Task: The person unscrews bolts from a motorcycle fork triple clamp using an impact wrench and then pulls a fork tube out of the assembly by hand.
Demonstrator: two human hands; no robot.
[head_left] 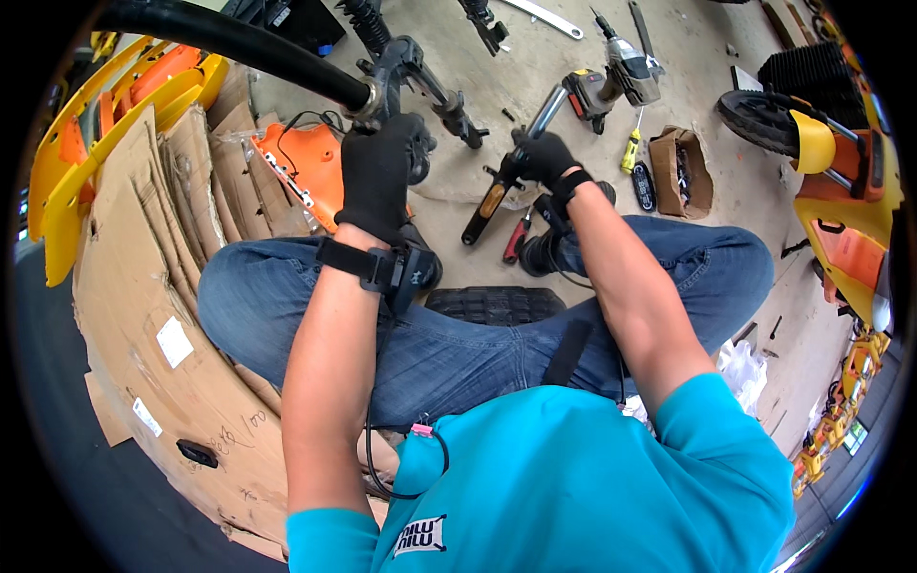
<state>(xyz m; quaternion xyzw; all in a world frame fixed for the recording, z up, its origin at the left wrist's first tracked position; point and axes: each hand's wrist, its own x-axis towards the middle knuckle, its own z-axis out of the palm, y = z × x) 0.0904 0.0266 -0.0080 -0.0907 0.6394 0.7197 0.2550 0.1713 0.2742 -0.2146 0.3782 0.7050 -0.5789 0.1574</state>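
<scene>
My left hand [375,177], in a black glove, is closed round a dark metal part just below the clamp [390,81] at the end of a thick black tube [248,48]. A coil spring [363,21] and a thinner rod join that clamp. To the right, my gloved right hand [543,159] grips a fork leg [489,205] with a silver tube and a black lower end, tilted toward my left foot. Under it, a red-handled screwdriver [517,239] lies by my right shoe. The part inside my left fingers is mostly hidden.
Ahead lie a cordless impact driver [626,76], a yellow screwdriver [631,150] and a small cardboard box [690,196] of hardware. An orange panel [310,158] and stacked cardboard [181,286] are at left. A yellow-and-orange small vehicle [821,205] stands right.
</scene>
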